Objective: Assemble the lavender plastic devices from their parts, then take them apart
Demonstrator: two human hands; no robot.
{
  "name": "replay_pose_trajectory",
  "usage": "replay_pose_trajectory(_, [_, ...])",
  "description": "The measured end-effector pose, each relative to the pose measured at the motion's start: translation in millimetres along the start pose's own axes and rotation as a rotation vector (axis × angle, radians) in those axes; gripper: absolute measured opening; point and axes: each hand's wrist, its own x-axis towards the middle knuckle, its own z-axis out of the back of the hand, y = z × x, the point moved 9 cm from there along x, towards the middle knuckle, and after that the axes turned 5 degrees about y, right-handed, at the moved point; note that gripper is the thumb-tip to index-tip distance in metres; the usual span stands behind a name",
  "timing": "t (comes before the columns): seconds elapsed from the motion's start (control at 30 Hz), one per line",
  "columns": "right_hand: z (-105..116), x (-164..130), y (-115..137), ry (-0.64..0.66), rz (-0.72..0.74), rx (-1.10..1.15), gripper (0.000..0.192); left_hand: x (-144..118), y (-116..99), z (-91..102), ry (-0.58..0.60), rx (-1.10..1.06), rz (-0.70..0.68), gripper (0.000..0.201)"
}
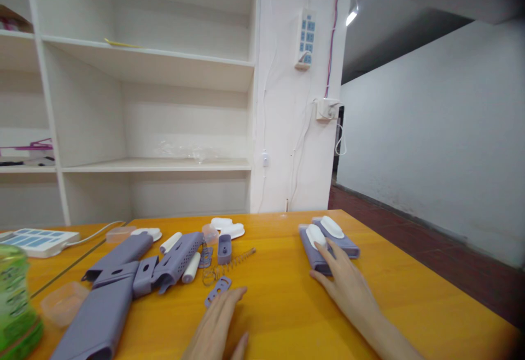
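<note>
My left hand (219,324) is at the front of the table, fingers stretched and thumb apart. Its fingers lie next to a flat purple-grey plate with holes (217,291), partly covering it. Further right, my right hand (342,272) reaches over a purple-grey plastic housing (308,249) with a white oval piece (315,236) on top. The fingertips rest at the white piece, and the thumb is near the housing's front end. Beside it lies a second such housing (348,247) with its own white oval piece (332,227).
Left of centre are several purple-grey housings (98,311), white cylinders (191,268), a metal spring (241,259), a small purple box (224,248), white caps (232,231) and a clear tub (63,302). A green bottle (16,305) and power strip (41,241) stand at far left. White shelves (164,166) rise behind.
</note>
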Motion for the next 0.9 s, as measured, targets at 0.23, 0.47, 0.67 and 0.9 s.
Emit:
replay_pose_trajectory(0.23, [17, 0, 39, 0.031, 0.126, -0.088, 0.019, 1, -2, 5.4, -0.013, 0.079, -0.089, 0.048])
replay_pose_trajectory(0.47, [-17, -6, 34, 0.17, 0.146, 0.238, 0.034, 5, 4, 16.0, -0.007, 0.212, 0.025, 0.03])
replay_pose_trajectory(0.67, [-35, -6, 17, 0.228, 0.094, 0.318, 0.041, 14, 15, 59.6, -0.06, 0.383, 0.135, 0.03])
replay_pose_trajectory(0.9, [-34, -7, 17, 0.241, 0.098, 0.334, 0.043, 12, 77, 102.0, -0.13, 0.703, 0.382, 0.048])
